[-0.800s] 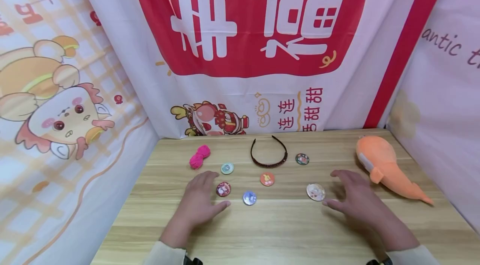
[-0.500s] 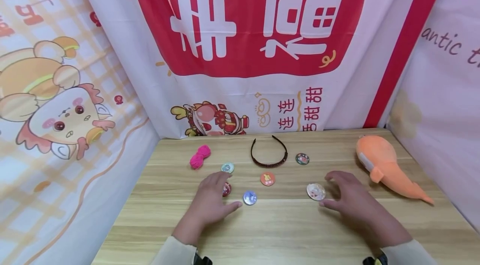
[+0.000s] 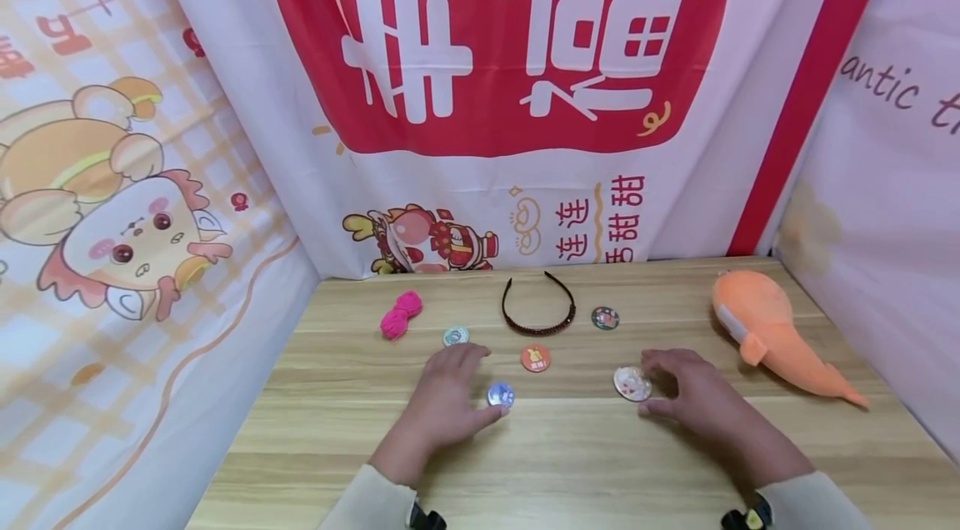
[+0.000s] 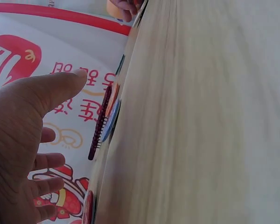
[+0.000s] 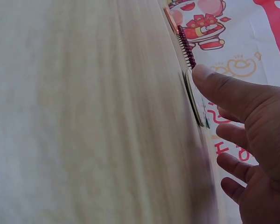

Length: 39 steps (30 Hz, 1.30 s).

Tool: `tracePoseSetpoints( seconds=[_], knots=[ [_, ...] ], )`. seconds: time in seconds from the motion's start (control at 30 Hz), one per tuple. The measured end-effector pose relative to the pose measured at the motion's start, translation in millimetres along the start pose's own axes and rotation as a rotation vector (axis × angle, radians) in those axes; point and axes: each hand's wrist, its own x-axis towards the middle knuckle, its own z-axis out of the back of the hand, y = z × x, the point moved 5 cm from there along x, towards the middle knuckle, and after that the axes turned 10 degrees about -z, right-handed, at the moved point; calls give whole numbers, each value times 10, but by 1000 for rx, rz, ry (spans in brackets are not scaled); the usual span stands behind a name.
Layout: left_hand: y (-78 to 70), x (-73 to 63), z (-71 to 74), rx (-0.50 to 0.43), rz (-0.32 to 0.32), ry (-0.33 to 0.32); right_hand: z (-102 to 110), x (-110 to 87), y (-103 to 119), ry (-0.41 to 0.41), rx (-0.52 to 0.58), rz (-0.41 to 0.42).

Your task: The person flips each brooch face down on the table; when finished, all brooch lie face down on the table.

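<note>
My left hand point(image 3: 450, 397) hovers over the left part of the table with thumb and fingers spread apart. Its thumb tip overlaps the edge of a blue round badge point(image 3: 500, 395) in the head view. A red badge point(image 4: 87, 207) shows low in the left wrist view, though the hand hides it from the head view. My right hand point(image 3: 693, 392) is curved loosely at the right side of a white badge point(image 3: 632, 384), thumb and forefinger near its rim. An orange badge point(image 3: 535, 358) lies between the hands, and a pale green badge point(image 3: 455, 336) just beyond the left fingers.
Farther back are a dark beaded headband point(image 3: 538, 326), a dark green badge point(image 3: 604, 317) and a bundle of pink yarn point(image 3: 401, 314). An orange plush toy point(image 3: 780, 338) lies right of the right hand. Printed cloth point(image 3: 495, 180) hangs along the table's back and sides.
My left hand has moved right, passing over the red badge and reaching the blue one. My right hand has shifted slightly left, closer to the white badge. The badges have stayed in place.
</note>
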Motion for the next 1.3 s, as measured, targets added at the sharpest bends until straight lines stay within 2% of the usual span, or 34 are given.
tracePoseSetpoints(
  seconds=[0.1,0.27,0.63,0.77,1.03,1.3],
  knots=[
    [-59,39,-12,-23,-4,-2,-25,21,-19,-2,-3,14],
    [-133,100,-56,-9,-21,-1,-40,27,-18,-38,-16,59],
    [-337,243,-150,-2,-58,47,-49,33,-42,-79,-34,106],
    [-410,305,-208,2,-69,62,-58,33,-38,-74,-26,102],
    [-583,428,-315,21,-133,62,-71,23,1,-61,-24,95],
    [-771,562,-440,51,-184,77,-66,10,12,-89,-19,98]
  ],
)
